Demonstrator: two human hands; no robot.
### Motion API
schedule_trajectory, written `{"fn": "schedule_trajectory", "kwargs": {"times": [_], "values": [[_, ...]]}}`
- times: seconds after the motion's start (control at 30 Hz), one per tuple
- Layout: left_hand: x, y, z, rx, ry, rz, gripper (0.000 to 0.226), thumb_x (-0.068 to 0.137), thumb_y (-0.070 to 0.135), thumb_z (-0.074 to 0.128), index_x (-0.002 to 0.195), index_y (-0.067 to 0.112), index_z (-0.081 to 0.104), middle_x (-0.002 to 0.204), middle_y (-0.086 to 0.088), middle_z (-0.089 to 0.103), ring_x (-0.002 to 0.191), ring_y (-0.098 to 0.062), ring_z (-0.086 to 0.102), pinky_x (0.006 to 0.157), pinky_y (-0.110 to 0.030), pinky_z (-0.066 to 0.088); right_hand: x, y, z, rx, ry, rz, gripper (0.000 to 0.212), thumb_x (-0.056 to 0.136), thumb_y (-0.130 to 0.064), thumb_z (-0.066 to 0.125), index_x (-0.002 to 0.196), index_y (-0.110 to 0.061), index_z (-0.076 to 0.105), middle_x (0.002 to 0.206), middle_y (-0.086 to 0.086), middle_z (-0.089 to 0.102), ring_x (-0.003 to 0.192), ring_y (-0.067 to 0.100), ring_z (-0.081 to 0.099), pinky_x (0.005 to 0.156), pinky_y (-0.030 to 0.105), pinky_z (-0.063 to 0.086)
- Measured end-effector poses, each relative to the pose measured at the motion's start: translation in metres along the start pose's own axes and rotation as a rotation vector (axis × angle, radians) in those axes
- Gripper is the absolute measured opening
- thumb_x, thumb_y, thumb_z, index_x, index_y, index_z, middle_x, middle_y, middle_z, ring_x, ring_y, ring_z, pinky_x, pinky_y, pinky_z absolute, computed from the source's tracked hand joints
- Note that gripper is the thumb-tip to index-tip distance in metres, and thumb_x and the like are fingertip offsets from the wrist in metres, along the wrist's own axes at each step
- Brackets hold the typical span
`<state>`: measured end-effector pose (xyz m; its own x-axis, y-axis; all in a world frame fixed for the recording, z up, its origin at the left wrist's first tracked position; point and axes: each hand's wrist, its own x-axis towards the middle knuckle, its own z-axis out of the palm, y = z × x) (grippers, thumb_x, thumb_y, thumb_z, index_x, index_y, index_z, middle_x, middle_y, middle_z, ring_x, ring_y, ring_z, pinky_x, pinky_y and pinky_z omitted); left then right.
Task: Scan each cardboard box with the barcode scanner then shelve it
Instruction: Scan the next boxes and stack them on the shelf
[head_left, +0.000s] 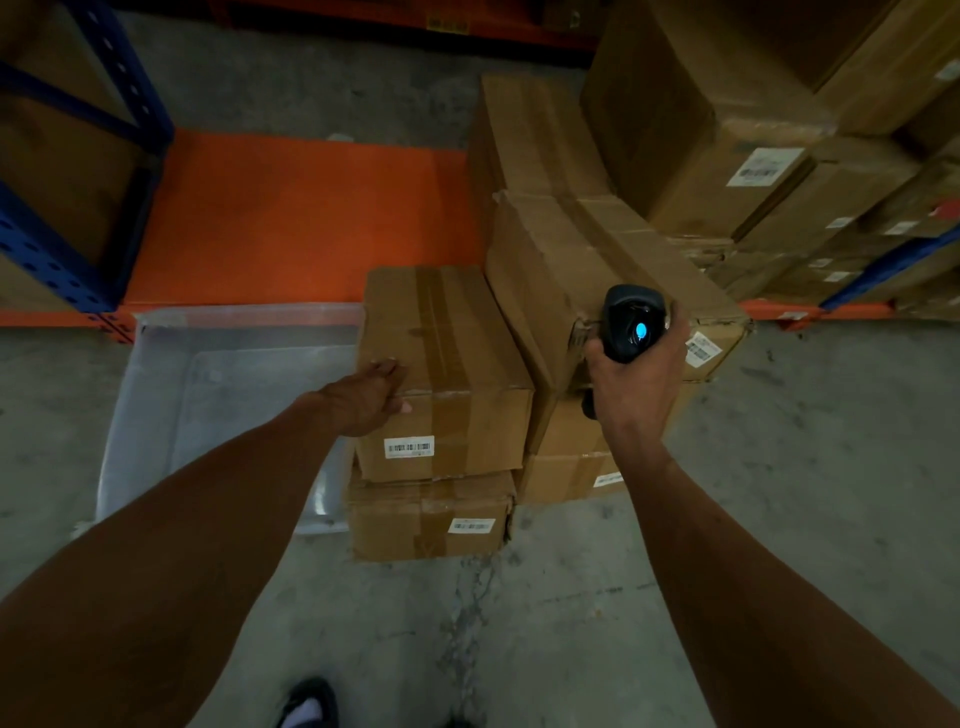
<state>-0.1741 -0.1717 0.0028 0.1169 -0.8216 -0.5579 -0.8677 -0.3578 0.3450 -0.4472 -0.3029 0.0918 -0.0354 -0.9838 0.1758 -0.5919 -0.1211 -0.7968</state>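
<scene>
A taped cardboard box (457, 358) with a white barcode label (409, 447) on its near face sits on top of a second labelled box (426, 519) on the floor. My left hand (366, 397) rests flat against the top box's left near corner, fingers on its top. My right hand (631, 387) grips a black barcode scanner (631, 322) with a lit blue spot, held over a taller stack of boxes (587, 270) just to the right.
An orange low shelf deck (291, 218) with blue uprights (57, 265) lies behind the stacks. A clear plastic bin (218, 395) sits on the concrete floor at left. More labelled boxes (753, 156) fill the shelf at right. My shoe (309, 704) shows at the bottom.
</scene>
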Motion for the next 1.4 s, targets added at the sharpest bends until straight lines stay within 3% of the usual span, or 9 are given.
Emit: {"fn": "schedule_trajectory", "kwargs": {"times": [0.17,0.27,0.4,0.57,0.73,0.9,1.0,1.13,1.4], "values": [[0.0,-0.002,0.003,-0.024,-0.002,-0.002,0.07,0.103,0.043,0.04,0.157,0.02,0.004,0.165,-0.003,-0.003,0.151,-0.022,-0.002,0.122,-0.043,0.009,-0.007,-0.011,-0.004,-0.153,0.055,-0.032,0.1,0.078,-0.041,0.081,0.158,-0.016,0.027,0.151,0.015,0.038,0.137,0.034,0.044,0.108,0.042,0.044],[-0.001,-0.003,0.003,-0.021,0.019,0.006,0.068,0.103,0.043,0.039,0.157,0.02,0.006,0.165,-0.003,-0.001,0.151,-0.023,-0.001,0.122,-0.045,0.012,-0.017,-0.023,-0.003,-0.218,0.145,-0.25,0.094,0.078,-0.055,0.075,0.153,-0.013,0.036,0.153,0.017,0.039,0.141,0.034,0.039,0.112,0.052,0.04],[-0.003,-0.007,0.006,-0.029,0.089,0.016,0.064,0.103,0.044,0.037,0.157,0.022,0.012,0.165,-0.001,0.004,0.151,-0.022,0.005,0.12,-0.048,0.019,-0.053,-0.023,0.026,-0.205,-0.067,-0.403,0.081,0.085,-0.061,0.068,0.149,-0.023,0.036,0.154,0.017,0.038,0.139,0.029,0.038,0.11,0.046,0.038],[-0.003,-0.022,0.015,-0.067,0.177,0.046,0.06,0.102,0.047,0.036,0.156,0.028,0.017,0.164,0.003,0.011,0.15,-0.019,0.01,0.118,-0.045,0.02,-0.087,0.015,0.073,-0.118,-0.353,-0.141,0.076,0.09,-0.069,0.057,0.152,-0.035,0.03,0.156,0.009,0.034,0.14,0.029,0.04,0.109,0.055,0.043],[-0.003,-0.036,0.026,-0.192,0.265,0.085,0.06,0.1,0.049,0.04,0.154,0.029,0.024,0.163,0.006,0.015,0.15,-0.014,0.008,0.121,-0.041,0.014,-0.072,0.034,0.113,-0.141,-0.338,0.069,0.089,0.085,-0.082,0.045,0.156,-0.035,0.02,0.163,0.009,0.026,0.149,0.034,0.025,0.119,0.058,0.029],[0.003,-0.006,0.039,-0.828,0.546,-0.138,0.068,0.081,0.076,0.051,0.138,0.04,0.048,0.161,0.001,0.015,0.148,-0.028,0.014,0.12,-0.051,0.014,-0.054,0.047,0.136,-0.015,-0.346,0.277,0.096,0.079,-0.073,0.069,0.157,-0.029,0.036,0.154,0.01,0.046,0.142,0.037,0.042,0.114,0.047,0.037],[0.016,0.002,0.038,-0.955,0.596,-0.349,0.088,0.074,0.07,0.067,0.149,0.035,0.035,0.158,-0.011,0.025,0.138,-0.033,0.038,0.112,-0.041,0.037,-0.048,0.054,0.138,0.009,-0.334,0.299,0.091,0.074,-0.071,0.077,0.151,-0.033,0.048,0.152,0.003,0.051,0.141,0.032,0.043,0.113,0.039,0.034],[0.026,-0.009,0.042,-1.047,0.556,-0.349,0.087,0.072,0.065,0.073,0.147,0.033,0.041,0.143,-0.001,0.05,0.127,-0.021,0.051,0.095,-0.021,0.038,-0.03,0.058,0.136,0.079,-0.449,0.338,0.082,0.069,-0.062,0.086,0.143,-0.041,0.059,0.154,-0.004,0.05,0.144,0.025,0.04,0.114,0.033,0.03],[0.026,-0.012,0.038,-1.197,0.505,-0.363,0.094,0.061,0.06,0.083,0.144,0.039,0.043,0.147,-0.003,0.043,0.129,-0.028,0.048,0.108,-0.047,0.043,-0.015,0.057,0.133,0.067,-0.656,0.357,0.083,0.062,-0.066,0.088,0.138,-0.054,0.057,0.161,-0.005,0.039,0.145,0.026,0.037,0.108,0.036,0.034]]}}
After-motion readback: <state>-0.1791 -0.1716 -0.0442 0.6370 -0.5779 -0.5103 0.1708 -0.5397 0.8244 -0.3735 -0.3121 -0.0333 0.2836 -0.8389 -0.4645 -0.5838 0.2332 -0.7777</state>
